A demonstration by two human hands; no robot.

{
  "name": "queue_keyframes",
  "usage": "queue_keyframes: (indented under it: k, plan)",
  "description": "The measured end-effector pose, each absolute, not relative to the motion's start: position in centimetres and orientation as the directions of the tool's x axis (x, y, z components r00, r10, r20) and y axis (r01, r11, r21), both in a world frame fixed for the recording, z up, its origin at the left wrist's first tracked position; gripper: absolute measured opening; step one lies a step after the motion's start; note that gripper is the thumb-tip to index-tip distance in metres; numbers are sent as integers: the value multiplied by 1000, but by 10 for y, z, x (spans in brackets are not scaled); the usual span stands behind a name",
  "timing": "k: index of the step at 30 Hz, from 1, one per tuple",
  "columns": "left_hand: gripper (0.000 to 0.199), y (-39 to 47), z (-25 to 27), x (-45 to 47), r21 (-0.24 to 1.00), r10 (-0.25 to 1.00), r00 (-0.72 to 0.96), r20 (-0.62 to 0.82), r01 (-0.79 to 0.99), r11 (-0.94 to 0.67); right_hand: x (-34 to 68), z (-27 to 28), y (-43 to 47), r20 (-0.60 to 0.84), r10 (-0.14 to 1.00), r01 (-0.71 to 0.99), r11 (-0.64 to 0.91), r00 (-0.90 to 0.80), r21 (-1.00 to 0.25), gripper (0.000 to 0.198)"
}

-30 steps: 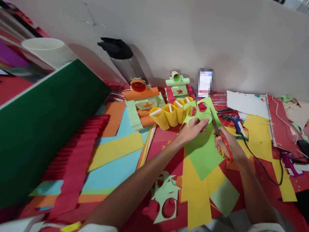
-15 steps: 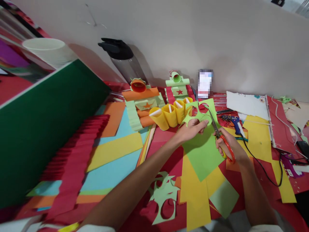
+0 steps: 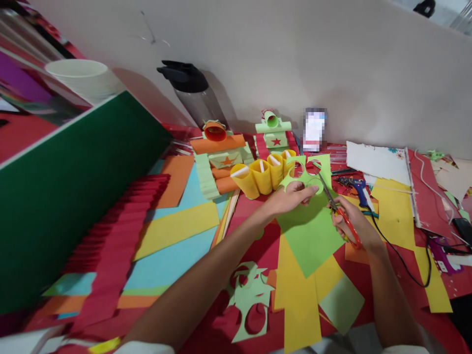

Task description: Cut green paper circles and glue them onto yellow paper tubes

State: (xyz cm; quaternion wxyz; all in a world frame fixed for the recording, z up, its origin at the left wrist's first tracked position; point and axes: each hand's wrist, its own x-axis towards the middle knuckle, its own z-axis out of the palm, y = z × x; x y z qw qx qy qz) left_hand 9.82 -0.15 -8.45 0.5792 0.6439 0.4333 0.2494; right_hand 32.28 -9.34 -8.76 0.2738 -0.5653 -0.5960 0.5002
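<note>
A red-covered table (image 3: 415, 307) runs along a pale wall, strewn with coloured paper. At its left end a dark green board (image 3: 77, 196) stands tilted. Just beside it, a pleated red paper strip (image 3: 116, 263) lies over blue sheets, with a yellow strip (image 3: 177, 228) to the right.

Towards the back edge stands a paper figure with an orange star (image 3: 221, 160); in front of it begins a row of yellow paper tubes (image 3: 261, 178). Near the front edge is a pale green offcut (image 3: 254, 296) with round holes.

Right of the table's middle, the left hand (image 3: 295, 197) pinches a bright green sheet (image 3: 309, 241) between thumb and fingers, at a circle (image 3: 316, 185) outlined near the sheet's upper end. The sheet lies partly over yellow paper, one corner pointing to the front edge. Round openings sit beside and above the circle.

The right hand (image 3: 356, 219) is curled round the handles of red-handled scissors (image 3: 333, 202). Compared with a second ago, the blades lean further left over the sheet's right side, and this hand sits slightly lower and further right; the left hand's pinch is unchanged. I judge that the scissors are being lined up with the circle, which does not look freed yet. Whether the blades are parted is too fine to tell.

Farther right lies a blue glue gun (image 3: 359, 189), well in from the table's right edge.
</note>
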Motion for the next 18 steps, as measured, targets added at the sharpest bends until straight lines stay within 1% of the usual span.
queue_keyframes:
  k: [2,6,9,13,16,18]
  plan:
    - [56,-1,-82,98,959,844,502,-189,279,49,323,-90,-93,-247,947,382,-156,-203,-911,33]
    - [56,-1,-80,98,958,847,492,-201,279,66,322,-96,-92,-306,939,332,-241,-160,-912,27]
    - [55,-2,-80,98,962,841,505,-193,265,61,321,-96,-92,-321,936,334,-259,-145,-906,26]
    - [55,-2,-79,96,961,840,506,-198,270,64,322,-92,-93,-296,941,344,-227,-162,-911,25]
    - [53,-2,-77,93,953,839,494,-230,291,90,325,-90,-93,-252,943,331,-173,-216,-928,32]
    - [53,-1,-76,92,949,823,512,-245,299,96,327,-90,-93,-248,938,329,-161,-242,-931,35]
